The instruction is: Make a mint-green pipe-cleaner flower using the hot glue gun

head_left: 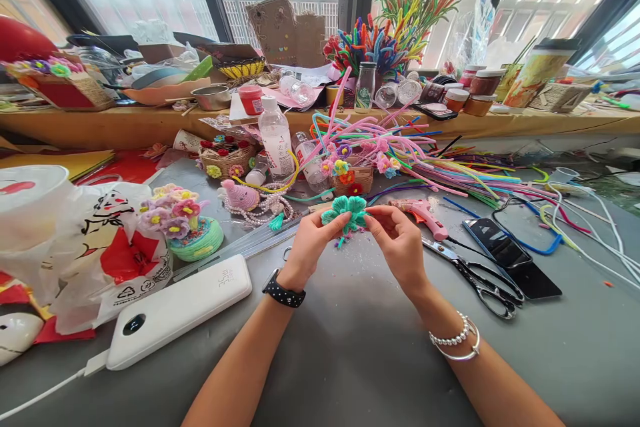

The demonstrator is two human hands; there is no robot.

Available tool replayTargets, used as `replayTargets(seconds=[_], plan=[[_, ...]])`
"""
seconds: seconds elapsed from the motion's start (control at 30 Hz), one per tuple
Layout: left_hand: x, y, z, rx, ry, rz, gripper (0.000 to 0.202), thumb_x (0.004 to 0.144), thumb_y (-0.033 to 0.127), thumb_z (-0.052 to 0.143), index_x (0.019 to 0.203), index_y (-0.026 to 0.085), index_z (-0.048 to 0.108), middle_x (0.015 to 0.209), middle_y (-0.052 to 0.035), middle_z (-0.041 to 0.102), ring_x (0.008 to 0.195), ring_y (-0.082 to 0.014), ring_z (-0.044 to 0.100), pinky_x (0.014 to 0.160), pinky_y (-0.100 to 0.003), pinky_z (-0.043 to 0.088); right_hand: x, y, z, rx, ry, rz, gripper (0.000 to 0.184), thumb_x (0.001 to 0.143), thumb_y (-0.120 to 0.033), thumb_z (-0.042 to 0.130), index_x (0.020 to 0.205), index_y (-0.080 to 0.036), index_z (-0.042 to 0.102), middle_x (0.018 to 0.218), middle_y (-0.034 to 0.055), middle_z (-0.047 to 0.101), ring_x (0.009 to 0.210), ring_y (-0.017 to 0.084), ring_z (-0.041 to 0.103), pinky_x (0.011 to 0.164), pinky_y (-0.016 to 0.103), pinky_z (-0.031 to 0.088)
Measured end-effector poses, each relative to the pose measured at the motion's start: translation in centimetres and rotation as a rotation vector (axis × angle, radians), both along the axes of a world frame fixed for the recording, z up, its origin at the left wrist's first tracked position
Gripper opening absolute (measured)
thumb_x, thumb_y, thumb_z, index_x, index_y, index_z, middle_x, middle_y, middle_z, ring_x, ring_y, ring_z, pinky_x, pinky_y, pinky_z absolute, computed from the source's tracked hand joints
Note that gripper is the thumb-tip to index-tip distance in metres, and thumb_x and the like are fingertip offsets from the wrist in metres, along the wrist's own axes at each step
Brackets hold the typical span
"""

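Observation:
A small green pipe-cleaner flower point(345, 211) is held up over the grey table point(350, 353) between both hands. My left hand point(310, 243) pinches its left petals, fingers closed on it. My right hand point(397, 240) pinches the right side, also closed on the flower. A black dotted band sits on my left wrist, and pearl and silver bracelets on the right. A short teal stem end hangs under the flower.
Scissors point(475, 277), a pink glue gun point(425, 211) and a black phone point(510, 255) lie to the right. A white power bank point(175, 310) and plastic bag point(100, 247) sit left. Loose pipe cleaners point(450, 170), small flower baskets point(350, 177) and bottles point(276, 137) crowd the back.

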State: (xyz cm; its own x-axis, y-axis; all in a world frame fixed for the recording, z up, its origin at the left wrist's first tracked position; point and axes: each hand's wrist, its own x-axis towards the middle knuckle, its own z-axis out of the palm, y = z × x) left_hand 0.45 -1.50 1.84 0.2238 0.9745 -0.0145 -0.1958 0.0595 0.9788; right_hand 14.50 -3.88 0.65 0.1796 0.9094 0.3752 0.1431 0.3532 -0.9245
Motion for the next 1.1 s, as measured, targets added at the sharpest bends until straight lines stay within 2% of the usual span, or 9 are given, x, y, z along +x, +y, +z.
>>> replayTargets(seconds=[0.27,0.43,0.7,0.93,1.1], plan=[[0.1,-0.1,-0.1,0.134,0.135,0.076,0.031,0.066,0.038,0.065,0.087,0.015,0.066,0.082,-0.0026,0.063,0.074,-0.0152,0.056,0.069,-0.027,0.045,-0.2,-0.1,0.0,0.003,-0.036,0.02,0.028,0.067,-0.032,0.066,0.091,-0.02,0.055,0.081,0.0033,0.065,0.075,0.017,0.062,0.07,0.032,0.053],[0.2,-0.2,0.1,0.185,0.199,0.108,0.032,0.067,0.039,0.064,0.087,0.014,0.066,0.076,-0.0016,0.062,0.071,-0.0154,0.054,0.065,-0.026,0.043,-0.3,-0.2,0.1,-0.006,-0.031,0.018,0.029,0.067,-0.033,0.066,0.091,-0.021,0.054,0.081,0.0031,0.064,0.075,0.017,0.062,0.068,0.031,0.052],[0.0,-0.4,0.3,0.19,0.238,-0.04,0.029,0.069,0.04,0.062,0.081,0.014,0.065,0.065,0.0004,0.056,0.06,-0.0105,0.047,0.054,-0.022,0.037,0.5,0.1,0.4,-0.05,-0.034,0.077,0.027,0.069,-0.036,0.064,0.091,-0.02,0.057,0.072,0.0004,0.063,0.065,0.014,0.06,0.06,0.026,0.049],[0.1,-0.2,0.0,0.161,0.191,-0.004,0.028,0.07,0.04,0.061,0.081,0.014,0.064,0.068,-0.0009,0.058,0.063,-0.0119,0.051,0.059,-0.023,0.04,0.7,0.3,0.4,-0.074,0.019,0.126,0.025,0.07,-0.036,0.063,0.088,-0.019,0.058,0.077,0.0026,0.064,0.066,0.015,0.059,0.059,0.027,0.05],[0.2,-0.4,0.5,0.163,0.188,-0.047,0.028,0.071,0.037,0.061,0.087,0.015,0.065,0.075,-0.0021,0.06,0.07,-0.0131,0.052,0.063,-0.023,0.04,0.7,0.3,0.3,-0.08,0.005,0.111,0.025,0.071,-0.036,0.063,0.088,-0.018,0.058,0.079,0.0031,0.062,0.067,0.014,0.059,0.059,0.027,0.05]])
